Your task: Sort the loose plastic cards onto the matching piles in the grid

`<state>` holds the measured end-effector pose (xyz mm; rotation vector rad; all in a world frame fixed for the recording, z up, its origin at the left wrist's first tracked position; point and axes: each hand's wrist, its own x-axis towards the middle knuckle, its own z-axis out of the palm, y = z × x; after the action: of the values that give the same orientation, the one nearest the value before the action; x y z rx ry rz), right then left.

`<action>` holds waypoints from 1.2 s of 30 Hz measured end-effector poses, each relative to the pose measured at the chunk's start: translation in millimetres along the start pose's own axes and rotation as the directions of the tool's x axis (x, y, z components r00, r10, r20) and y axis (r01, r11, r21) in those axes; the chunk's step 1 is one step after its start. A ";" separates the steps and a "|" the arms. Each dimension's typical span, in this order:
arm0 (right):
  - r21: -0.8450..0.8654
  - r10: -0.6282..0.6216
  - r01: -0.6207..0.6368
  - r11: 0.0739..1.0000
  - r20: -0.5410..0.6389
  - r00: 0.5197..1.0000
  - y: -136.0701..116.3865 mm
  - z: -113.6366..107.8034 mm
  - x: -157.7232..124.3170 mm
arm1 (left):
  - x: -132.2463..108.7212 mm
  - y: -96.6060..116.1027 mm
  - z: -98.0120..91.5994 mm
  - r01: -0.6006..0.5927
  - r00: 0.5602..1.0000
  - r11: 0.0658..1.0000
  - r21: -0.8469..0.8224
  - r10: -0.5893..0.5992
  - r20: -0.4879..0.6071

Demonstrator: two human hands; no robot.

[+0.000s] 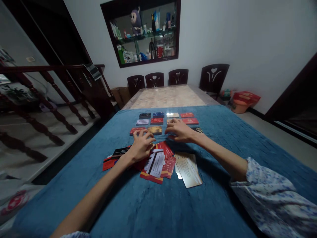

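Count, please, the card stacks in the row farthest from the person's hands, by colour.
Dark stacks, one of them blue: 2
Cream stack: 1
Red stack: 1
Total: 4 stacks

Four card stacks [158, 114] in the farthest row — two hands [141, 146], four chairs [214, 79], one plush toy [135, 19].

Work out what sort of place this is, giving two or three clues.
Probably a dining area in a home: there is a long table, dark chairs with heart cut-outs, and a display niche holding a plush toy.
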<state>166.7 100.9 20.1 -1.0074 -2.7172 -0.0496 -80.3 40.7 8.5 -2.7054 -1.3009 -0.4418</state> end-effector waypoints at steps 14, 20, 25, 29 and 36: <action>0.040 -0.034 0.035 0.999 -0.028 0.999 -26.7 11.3 -19.4 | -16.2 11.7 -22.9 -0.126 0.914 0.964 -0.234 0.205 0.351; 0.041 -0.014 0.013 0.999 0.009 1.000 -29.4 12.8 -21.5 | -18.7 5.9 -17.6 -0.132 0.903 0.984 -0.124 0.170 0.393; 0.046 -0.010 0.009 0.999 0.017 1.000 -32.3 7.3 -25.1 | -21.1 3.8 -6.6 -0.111 0.940 0.989 -0.093 0.135 0.314; 0.054 0.012 -0.014 0.998 0.032 0.999 -39.7 -2.0 -28.0 | -21.0 10.6 -1.7 -0.109 0.956 0.988 -0.111 0.135 0.260; 0.063 0.000 -0.007 0.998 0.111 0.994 -50.5 -4.3 -29.2 | -19.3 23.2 -2.8 -0.106 0.963 0.991 -0.081 0.123 0.242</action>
<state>156.4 43.3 20.0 -1.0254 -2.7973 0.0960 -74.2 11.1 6.0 -2.9500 -1.1920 -0.1426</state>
